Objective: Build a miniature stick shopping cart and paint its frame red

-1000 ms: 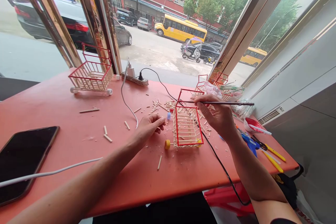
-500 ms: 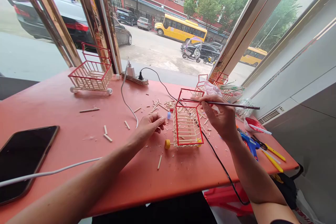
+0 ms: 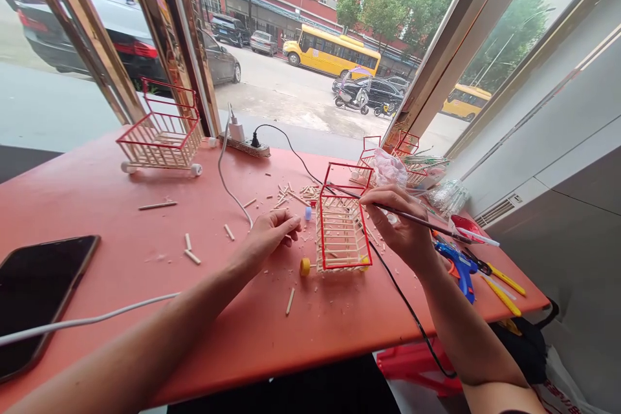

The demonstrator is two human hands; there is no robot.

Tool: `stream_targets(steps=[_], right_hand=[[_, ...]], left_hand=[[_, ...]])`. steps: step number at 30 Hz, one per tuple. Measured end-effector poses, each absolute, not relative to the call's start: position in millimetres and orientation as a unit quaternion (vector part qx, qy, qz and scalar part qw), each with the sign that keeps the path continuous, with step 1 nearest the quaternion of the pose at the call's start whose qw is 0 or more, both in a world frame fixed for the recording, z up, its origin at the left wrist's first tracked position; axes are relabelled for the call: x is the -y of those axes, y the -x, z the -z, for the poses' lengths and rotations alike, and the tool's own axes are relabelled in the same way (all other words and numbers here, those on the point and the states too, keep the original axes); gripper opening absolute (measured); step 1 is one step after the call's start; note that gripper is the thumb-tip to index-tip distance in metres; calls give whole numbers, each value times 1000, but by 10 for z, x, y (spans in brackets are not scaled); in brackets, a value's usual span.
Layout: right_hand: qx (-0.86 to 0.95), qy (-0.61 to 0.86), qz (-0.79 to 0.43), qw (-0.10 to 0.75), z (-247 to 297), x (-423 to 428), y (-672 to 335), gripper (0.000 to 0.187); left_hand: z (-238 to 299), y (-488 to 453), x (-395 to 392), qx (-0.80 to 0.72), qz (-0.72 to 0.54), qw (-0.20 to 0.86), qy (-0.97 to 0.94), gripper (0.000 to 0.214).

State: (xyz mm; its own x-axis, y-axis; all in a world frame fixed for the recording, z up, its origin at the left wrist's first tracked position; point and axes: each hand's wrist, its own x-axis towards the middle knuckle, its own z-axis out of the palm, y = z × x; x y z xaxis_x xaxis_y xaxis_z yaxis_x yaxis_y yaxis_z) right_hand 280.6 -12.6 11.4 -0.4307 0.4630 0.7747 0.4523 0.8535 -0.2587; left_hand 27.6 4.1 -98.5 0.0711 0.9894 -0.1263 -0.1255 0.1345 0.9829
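A small cart model (image 3: 341,230) of pale sticks with red-painted edges stands on the red table (image 3: 145,272), a yellow wheel (image 3: 305,266) at its front left corner. My right hand (image 3: 402,223) pinches a thin dark paintbrush (image 3: 417,218), its tip at the cart's red top rail. My left hand (image 3: 268,235) rests on the table just left of the cart, fingers curled loosely with the fingertips together; whether anything is in them is hidden.
A finished cart (image 3: 160,136) stands far left by the window. A black phone (image 3: 33,297) with a white cable lies near left. A power strip (image 3: 245,144), stick scraps, a blue glue gun (image 3: 458,267), yellow-handled tools (image 3: 504,284) and more red frames (image 3: 402,149) crowd the right.
My right hand has lowered and tilted the paintbrush, its back end dropping to the right. The view shifted slightly; my left hand stayed put.
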Motion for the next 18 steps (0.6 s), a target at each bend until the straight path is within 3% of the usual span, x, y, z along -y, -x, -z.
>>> stream_targets(steps=[18], right_hand=[[826,287,0,486,67,-21,-2862,17]], left_hand=[[1001,-261,-51,-500,-477,580,-431,56]])
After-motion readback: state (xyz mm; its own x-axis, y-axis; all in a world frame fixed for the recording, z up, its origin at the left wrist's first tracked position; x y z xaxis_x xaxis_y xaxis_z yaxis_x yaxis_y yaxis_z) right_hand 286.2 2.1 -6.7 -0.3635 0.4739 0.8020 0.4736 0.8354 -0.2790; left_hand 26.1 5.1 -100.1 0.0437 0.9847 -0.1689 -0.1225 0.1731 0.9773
